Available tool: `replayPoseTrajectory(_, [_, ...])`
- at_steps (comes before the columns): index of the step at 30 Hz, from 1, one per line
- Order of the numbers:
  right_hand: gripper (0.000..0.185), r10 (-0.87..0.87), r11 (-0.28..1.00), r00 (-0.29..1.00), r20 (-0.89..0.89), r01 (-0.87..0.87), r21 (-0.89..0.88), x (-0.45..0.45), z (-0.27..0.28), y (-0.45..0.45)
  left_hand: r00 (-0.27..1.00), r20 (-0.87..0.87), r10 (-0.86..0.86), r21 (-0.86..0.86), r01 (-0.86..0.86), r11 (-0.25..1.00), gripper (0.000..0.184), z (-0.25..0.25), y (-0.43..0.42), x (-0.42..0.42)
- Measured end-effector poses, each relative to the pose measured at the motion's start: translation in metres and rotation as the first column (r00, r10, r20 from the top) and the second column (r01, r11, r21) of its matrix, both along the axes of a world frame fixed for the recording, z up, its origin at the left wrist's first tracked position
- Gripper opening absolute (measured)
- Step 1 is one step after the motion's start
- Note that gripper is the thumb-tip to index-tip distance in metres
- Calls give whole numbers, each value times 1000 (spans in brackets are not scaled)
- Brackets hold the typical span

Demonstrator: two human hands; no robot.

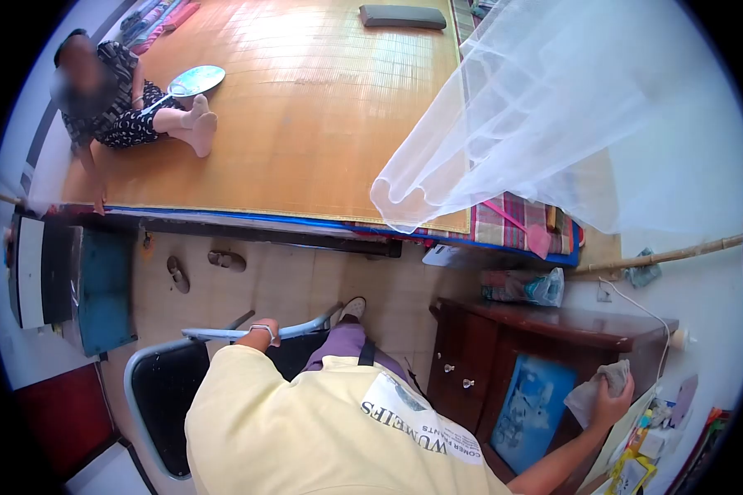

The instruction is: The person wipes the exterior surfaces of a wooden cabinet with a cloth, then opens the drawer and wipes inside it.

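My left hand point(266, 332) is closed on the metal bar of a black chair point(161, 388) with a pale metal frame, just left of my body. My right hand point(615, 403) is raised over the right side of a dark wooden cabinet point(545, 313), its fingers bent round a crumpled grey-beige cloth point(590, 396). Part of the cloth hangs down beside a blue picture panel point(532, 404) on the cabinet's front. A plastic bag with packages point(524, 287) lies at the cabinet's back edge.
Ahead stands a wide bed with a woven mat point(305, 124). A person point(111, 91) sits there beside a round hand fan point(196, 80). White mosquito netting point(512, 124) drapes over the bed's right side. Shoes point(225, 261) lie on the floor. A blue cabinet point(107, 289) is at left.
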State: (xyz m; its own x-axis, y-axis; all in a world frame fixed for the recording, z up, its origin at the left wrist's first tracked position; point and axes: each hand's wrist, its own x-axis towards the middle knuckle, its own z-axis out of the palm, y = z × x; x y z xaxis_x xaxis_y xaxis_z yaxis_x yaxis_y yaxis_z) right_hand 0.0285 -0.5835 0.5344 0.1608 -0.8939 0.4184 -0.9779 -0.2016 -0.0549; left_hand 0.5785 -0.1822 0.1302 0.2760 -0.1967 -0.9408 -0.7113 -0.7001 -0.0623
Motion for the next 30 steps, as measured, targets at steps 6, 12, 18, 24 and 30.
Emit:
replayPoseTrajectory(6, [46, 142, 972, 986, -85, -155, -177, 12, -3, 12, 986, -137, 100, -591, -162, 790, 40, 29, -60, -45])
replayPoseTrajectory(12, [51, 266, 963, 764, 588, -183, -198, 21, -29, 48, 848, -432, -309, -515, 50, 856, 49, 17, -105, -113])
replayPoseTrajectory(18, [42, -1, 959, 418, 909, -257, 119, 75, -130, 135, 689, -335, -642, -537, 420, 732, 44, 9, -118, -153])
replayPoseTrajectory(24, [41, -241, 910, 386, 891, -229, 345, 52, -191, 213, 502, -173, -847, -672, 569, 474, 32, 30, -118, -172])
replayPoseTrajectory(30, [41, -310, 891, 362, 879, -213, 402, 32, -197, 234, 664, -376, -646, -716, 234, 657, 24, 12, -80, -169])
